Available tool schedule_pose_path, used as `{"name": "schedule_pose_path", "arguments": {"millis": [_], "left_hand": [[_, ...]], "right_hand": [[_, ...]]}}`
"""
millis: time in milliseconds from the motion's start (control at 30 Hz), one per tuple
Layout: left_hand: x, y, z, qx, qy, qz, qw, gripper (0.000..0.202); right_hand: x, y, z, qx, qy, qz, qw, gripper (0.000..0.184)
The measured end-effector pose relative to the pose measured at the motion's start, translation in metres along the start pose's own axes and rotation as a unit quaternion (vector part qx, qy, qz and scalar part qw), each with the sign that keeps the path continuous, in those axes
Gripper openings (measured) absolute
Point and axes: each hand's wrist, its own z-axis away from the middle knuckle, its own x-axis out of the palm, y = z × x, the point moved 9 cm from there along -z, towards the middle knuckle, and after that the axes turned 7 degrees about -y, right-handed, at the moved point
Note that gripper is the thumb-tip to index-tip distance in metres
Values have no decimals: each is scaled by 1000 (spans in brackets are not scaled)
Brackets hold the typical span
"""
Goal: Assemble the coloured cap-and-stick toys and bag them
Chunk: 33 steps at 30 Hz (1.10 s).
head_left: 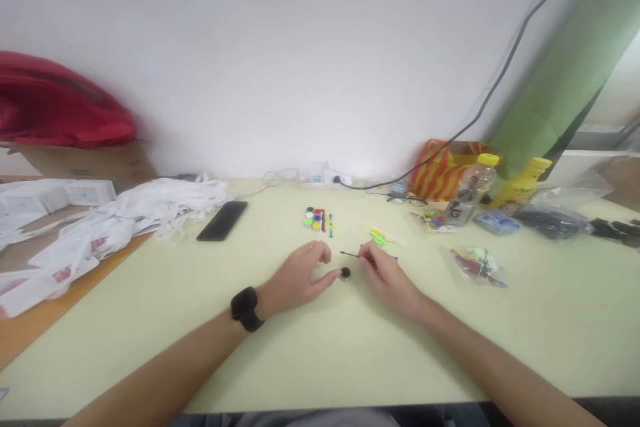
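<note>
My right hand point(384, 273) pinches a thin dark stick with a pointed tip point(350, 254), the tip facing left. Across from it is my left hand point(303, 272), a black watch on its wrist, with fingers bent and thumb stretched away from them. That thumb reaches the edge of a small round piece with a black top point(345, 273) on the table; I cannot tell whether it presses on it. Beyond the hands lie several small coloured discs point(313, 218) in rows, beside short coloured sticks point(331, 225). Yellow and green plastic bits point(379, 236) lie just past my right hand.
A black phone point(223, 221) and a heap of white straps point(170, 203) are on the left. On the right are a bag of small parts point(479, 265), a clear bottle point(473, 190), a yellow bottle point(523, 185) and glasses point(407, 199). A power strip point(320, 177) sits against the wall.
</note>
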Motion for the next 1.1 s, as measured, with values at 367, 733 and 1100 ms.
{"name": "schedule_pose_path", "arguments": {"millis": [367,733,1100], "left_hand": [[17,3,-3,68,-52,-22,996,22],[22,0,-3,88,-55,-66,992,24],[25,5,-2,88,-69,-72,991,23]], "right_hand": [[18,-16,-1,-51,-45,-18,998,13],[13,-7,-3,-48,-40,4,998,15],[14,-9,-2,-50,-55,11,997,17]]}}
